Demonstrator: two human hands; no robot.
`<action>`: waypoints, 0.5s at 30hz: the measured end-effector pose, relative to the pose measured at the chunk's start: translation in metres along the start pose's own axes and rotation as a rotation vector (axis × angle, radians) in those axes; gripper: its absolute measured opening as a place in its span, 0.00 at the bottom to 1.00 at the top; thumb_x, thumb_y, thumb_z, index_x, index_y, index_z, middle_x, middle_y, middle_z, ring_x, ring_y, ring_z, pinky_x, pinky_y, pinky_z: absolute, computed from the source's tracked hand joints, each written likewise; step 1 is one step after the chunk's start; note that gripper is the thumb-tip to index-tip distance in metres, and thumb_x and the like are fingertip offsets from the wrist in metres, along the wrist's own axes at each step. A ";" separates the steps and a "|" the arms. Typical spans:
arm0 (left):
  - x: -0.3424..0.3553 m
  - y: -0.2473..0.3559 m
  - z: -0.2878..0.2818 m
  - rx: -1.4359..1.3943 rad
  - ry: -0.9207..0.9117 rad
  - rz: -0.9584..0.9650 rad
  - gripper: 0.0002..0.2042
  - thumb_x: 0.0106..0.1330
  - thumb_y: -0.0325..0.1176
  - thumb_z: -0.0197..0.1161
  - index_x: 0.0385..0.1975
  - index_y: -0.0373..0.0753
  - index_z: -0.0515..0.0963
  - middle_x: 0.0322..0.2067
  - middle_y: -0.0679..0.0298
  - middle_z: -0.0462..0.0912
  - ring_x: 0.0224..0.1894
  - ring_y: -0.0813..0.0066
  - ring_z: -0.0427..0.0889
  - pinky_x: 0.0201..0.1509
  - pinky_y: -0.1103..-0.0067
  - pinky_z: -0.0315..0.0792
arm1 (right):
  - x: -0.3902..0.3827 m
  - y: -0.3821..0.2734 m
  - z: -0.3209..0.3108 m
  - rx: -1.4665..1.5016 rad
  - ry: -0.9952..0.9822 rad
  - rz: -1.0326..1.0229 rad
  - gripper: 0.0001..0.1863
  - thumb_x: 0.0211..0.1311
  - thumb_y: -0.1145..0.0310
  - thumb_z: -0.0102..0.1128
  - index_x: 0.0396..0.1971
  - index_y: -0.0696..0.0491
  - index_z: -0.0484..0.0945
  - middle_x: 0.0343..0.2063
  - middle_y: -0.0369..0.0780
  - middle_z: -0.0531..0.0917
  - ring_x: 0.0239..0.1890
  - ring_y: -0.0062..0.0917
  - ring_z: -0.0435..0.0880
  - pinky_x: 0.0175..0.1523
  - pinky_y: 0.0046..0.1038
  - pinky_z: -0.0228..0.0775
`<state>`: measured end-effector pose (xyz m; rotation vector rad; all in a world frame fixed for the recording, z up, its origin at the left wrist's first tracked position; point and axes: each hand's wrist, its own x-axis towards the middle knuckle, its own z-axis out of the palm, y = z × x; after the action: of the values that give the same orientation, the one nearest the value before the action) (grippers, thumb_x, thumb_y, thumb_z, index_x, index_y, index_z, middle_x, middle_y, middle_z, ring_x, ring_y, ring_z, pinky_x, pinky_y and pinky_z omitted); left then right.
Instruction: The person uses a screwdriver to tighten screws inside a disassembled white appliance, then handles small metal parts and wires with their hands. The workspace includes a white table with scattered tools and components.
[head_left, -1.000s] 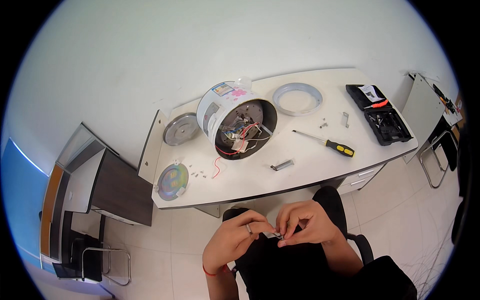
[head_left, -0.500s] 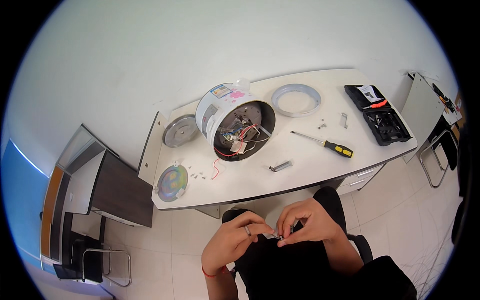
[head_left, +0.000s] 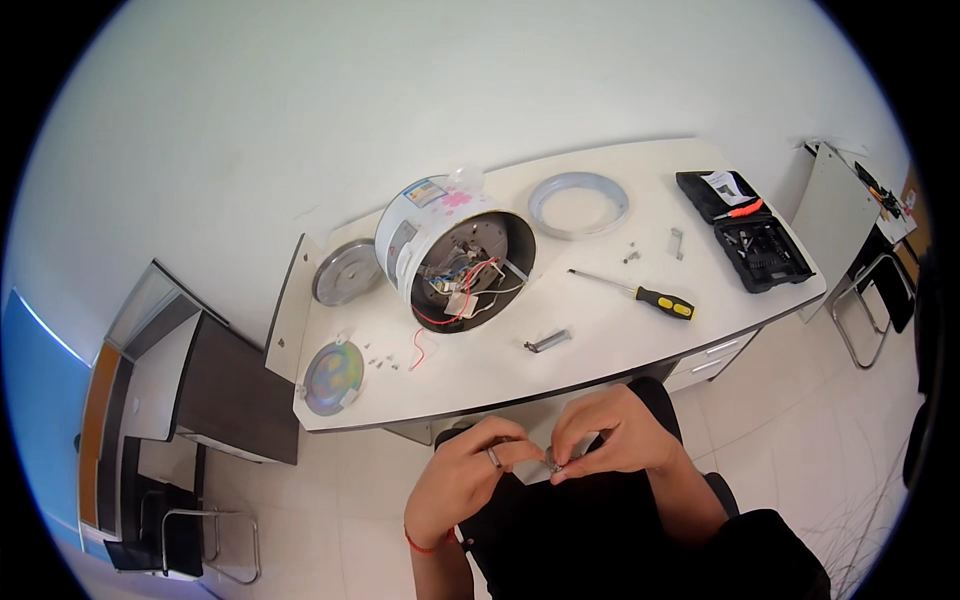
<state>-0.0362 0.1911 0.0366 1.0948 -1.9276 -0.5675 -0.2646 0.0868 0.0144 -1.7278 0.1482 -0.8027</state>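
Over my lap, just in front of the desk edge, my two hands meet at a small silvery metal part [head_left: 553, 462]. My right hand [head_left: 618, 432] pinches it between thumb and fingertips. My left hand [head_left: 468, 468], with a ring and a red wrist cord, is closed, its fingertips against the part's other side. Fingers cover most of the part, so its kind is unclear. On the desk beyond lies a white rice cooker body [head_left: 405, 235] on its side, its open bottom showing red, blue and white wires [head_left: 465, 280]. A narrow metal bracket [head_left: 548, 341] rests nearer to me.
The white desk [head_left: 480, 375] also bears a yellow-black screwdriver [head_left: 665, 303], a pale ring [head_left: 536, 212], an open black tool case [head_left: 765, 250], a second bracket [head_left: 677, 243] and loose screws [head_left: 381, 360]. At left are a round metal plate [head_left: 345, 272] and a shiny disc [head_left: 333, 378].
My view has turned slightly, so the desk and its things sit a little farther left. Both hands stay together at the metal part, with a small shift of the fingers.
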 end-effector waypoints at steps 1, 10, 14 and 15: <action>0.004 -0.004 0.000 0.026 0.017 0.014 0.22 0.54 0.08 0.56 0.43 0.39 0.85 0.41 0.62 0.81 0.33 0.67 0.82 0.36 0.75 0.77 | 0.003 -0.001 -0.003 -0.026 0.011 0.004 0.09 0.49 0.77 0.83 0.27 0.56 0.87 0.30 0.36 0.88 0.33 0.22 0.86 0.40 0.23 0.75; 0.061 -0.067 0.005 -0.037 0.117 0.023 0.17 0.66 0.11 0.54 0.46 0.36 0.86 0.42 0.58 0.83 0.29 0.74 0.82 0.33 0.79 0.77 | 0.033 0.049 -0.050 -0.095 0.275 -0.063 0.09 0.49 0.80 0.80 0.31 0.56 0.89 0.33 0.37 0.89 0.36 0.21 0.86 0.42 0.23 0.76; 0.081 -0.098 0.027 -0.032 0.302 0.034 0.16 0.69 0.13 0.57 0.49 0.37 0.86 0.42 0.58 0.85 0.30 0.74 0.82 0.34 0.80 0.78 | 0.050 0.085 -0.058 -0.120 0.492 -0.182 0.11 0.52 0.84 0.78 0.36 0.59 0.89 0.40 0.42 0.87 0.41 0.24 0.87 0.46 0.24 0.79; 0.083 -0.104 0.034 -0.041 0.351 0.037 0.17 0.68 0.13 0.57 0.50 0.38 0.86 0.42 0.58 0.85 0.29 0.73 0.82 0.34 0.79 0.78 | 0.052 0.090 -0.055 -0.119 0.544 -0.172 0.11 0.53 0.84 0.78 0.37 0.59 0.89 0.40 0.42 0.87 0.41 0.24 0.87 0.46 0.24 0.79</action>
<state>-0.0371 0.0651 -0.0192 1.0524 -1.6211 -0.3643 -0.2303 -0.0123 -0.0386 -1.6080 0.4246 -1.4056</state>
